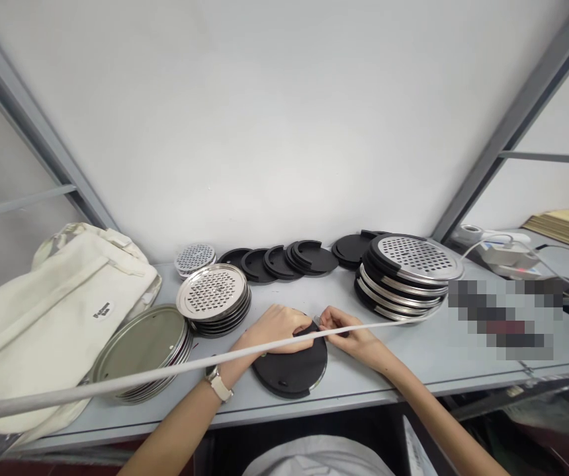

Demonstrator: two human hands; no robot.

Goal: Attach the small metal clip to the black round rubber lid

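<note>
A round black plate lies near the front of the grey table, its curved rim running round part of the edge. My left hand, with a watch on the wrist, rests on its upper half, fingers curled down and closed on it. At the plate's upper right edge, my right hand is closed in a pinch. A small pale, shiny bit shows by those fingertips, too small to name. To the left stands a stack of perforated metal discs. Black-rimmed perforated discs are piled on the right.
Several black rim plates overlap along the wall. Greenish metal plates are stacked by a cream bag on the left. A white cord crosses in front of me. White devices with cables sit at the right, near brown envelopes.
</note>
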